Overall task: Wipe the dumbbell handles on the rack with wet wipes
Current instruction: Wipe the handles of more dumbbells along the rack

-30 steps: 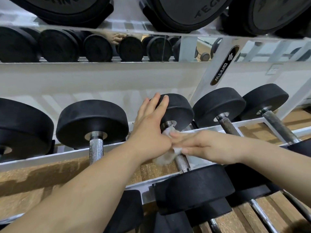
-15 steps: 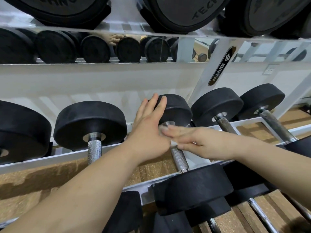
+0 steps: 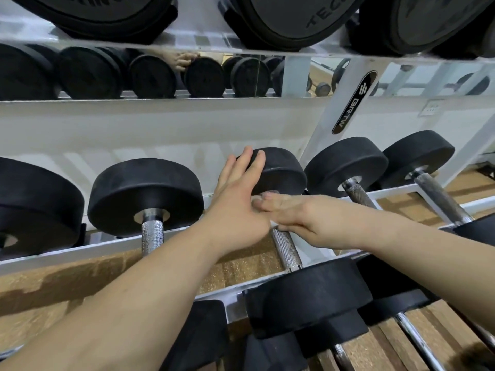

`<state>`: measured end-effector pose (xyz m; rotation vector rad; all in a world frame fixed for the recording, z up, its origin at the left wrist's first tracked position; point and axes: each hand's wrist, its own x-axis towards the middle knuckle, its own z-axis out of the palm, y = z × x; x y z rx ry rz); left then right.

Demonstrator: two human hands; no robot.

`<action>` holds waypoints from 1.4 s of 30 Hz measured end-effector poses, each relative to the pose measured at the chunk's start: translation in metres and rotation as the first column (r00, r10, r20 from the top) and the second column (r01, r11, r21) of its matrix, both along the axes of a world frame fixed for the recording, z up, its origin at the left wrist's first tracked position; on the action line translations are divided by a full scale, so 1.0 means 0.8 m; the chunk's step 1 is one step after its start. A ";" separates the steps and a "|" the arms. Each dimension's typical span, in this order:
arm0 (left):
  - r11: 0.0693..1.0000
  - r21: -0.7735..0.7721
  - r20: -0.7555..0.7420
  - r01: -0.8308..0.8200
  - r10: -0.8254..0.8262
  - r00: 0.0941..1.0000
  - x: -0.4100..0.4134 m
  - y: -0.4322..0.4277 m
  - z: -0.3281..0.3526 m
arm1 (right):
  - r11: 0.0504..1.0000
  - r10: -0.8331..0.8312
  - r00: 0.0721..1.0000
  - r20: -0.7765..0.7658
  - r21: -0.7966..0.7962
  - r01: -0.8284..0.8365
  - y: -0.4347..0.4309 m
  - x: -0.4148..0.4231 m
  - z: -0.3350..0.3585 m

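we're at the rack (image 3: 80, 250), and both hands are together on the middle dumbbell (image 3: 308, 295), which lies across the white rails with its far head toward the wall. the left hand (image 3: 235, 210) reaches in flat, fingers straight, their tips resting on the black far head, holding nothing. the right hand (image 3: 302, 218) comes across from the other side and sits on the upper end of the handle (image 3: 286, 247), right where the metal meets that far head. its fingers lie over the top of the bar and the thumb shows just beneath, so the bar is clamped between them. the fingertips touch the heel of the left hand. only a thin white sliver of the wet wipe (image 3: 273, 224) peeks out under the right hand; the rest is hidden. below the hand the knurled steel runs bare down to the near head.

one bigger dumbbell (image 3: 144, 194) sits just to the left, and two more (image 3: 345, 162) lie to the right past the slanted white upright (image 3: 353, 103), which carries a black label. large black weights (image 3: 294, 20) fill the shelf overhead, and a mirror strip (image 3: 160, 73) beneath it reflects the row.
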<state>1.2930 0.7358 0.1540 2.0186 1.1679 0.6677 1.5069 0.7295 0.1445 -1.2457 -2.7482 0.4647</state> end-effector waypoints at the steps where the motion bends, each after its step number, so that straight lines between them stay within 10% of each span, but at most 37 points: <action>1: 1.000 -0.001 -0.006 0.008 -0.008 1.000 0.000 0.001 0.000 | 0.998 -0.048 0.998 -0.034 -0.051 0.046 -0.001 -0.001 0.003; 8: 1.000 -0.019 0.019 0.009 -0.009 1.000 -0.002 0.003 -0.005 | 0.619 -0.543 0.806 -0.236 -0.761 0.194 -0.073 0.029 0.018; 18: 0.998 0.014 0.147 -0.063 0.060 0.987 0.012 -0.024 0.026 | 0.576 -0.815 0.249 -0.523 -0.776 0.256 -0.081 0.006 0.055; 28: 0.792 -0.579 0.411 0.193 0.080 0.908 0.059 -0.092 0.065 | 0.716 -0.688 0.369 -0.625 -0.503 0.484 -0.106 0.014 0.087; 36: 0.744 -0.649 0.479 0.162 0.234 0.846 0.061 -0.083 0.076 | 0.623 -0.761 0.273 -0.589 -0.543 0.563 -0.106 0.069 0.088; 39: 0.811 -0.584 0.432 0.026 0.284 0.856 0.072 -0.077 0.072 | 0.500 -0.734 0.164 -0.659 -0.360 0.787 -0.072 0.108 0.092; 42: 0.848 -0.521 0.327 -0.096 0.302 0.896 0.098 -0.060 0.059 | 0.444 -0.741 0.276 -0.612 -0.138 0.885 -0.017 0.146 0.085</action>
